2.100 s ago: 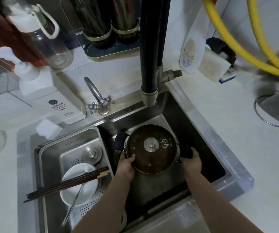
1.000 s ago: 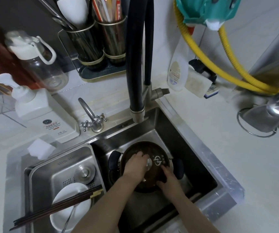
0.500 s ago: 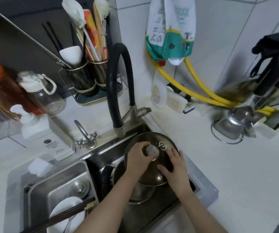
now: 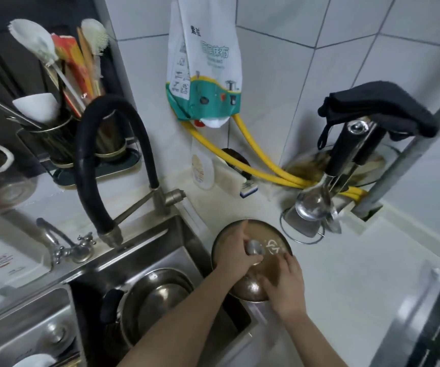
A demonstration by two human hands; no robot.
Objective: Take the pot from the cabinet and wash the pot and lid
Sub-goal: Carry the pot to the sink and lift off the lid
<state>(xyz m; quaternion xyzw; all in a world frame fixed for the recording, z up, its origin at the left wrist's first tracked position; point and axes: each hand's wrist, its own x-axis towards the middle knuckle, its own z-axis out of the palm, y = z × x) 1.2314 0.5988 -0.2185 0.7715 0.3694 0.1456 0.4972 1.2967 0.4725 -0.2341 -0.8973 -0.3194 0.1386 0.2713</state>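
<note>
The steel pot (image 4: 158, 300) with black side handles sits uncovered in the right basin of the sink (image 4: 144, 242). Its round brownish glass lid (image 4: 269, 234), with a metal knob and a white logo, is over the white counter just right of the sink. My left hand (image 4: 236, 254) grips the lid's knob. My right hand (image 4: 283, 283) rests on the lid's near edge, fingers on its top. Whether the lid touches the counter I cannot tell.
A black hose faucet (image 4: 102, 154) arches over the sink. Utensil holders (image 4: 62, 139) stand behind it. Yellow hoses (image 4: 261, 165), a detergent bottle (image 4: 201, 168) and a sponge (image 4: 236, 178) line the back wall. A ladle stand (image 4: 317, 205) is just beyond the lid. A drain basket (image 4: 28, 335) holds dishes at left.
Both hands went from the pot's sides to the lid, lifted it off the pot and carried it right, out of the sink to over the counter. The pot stays in the basin.
</note>
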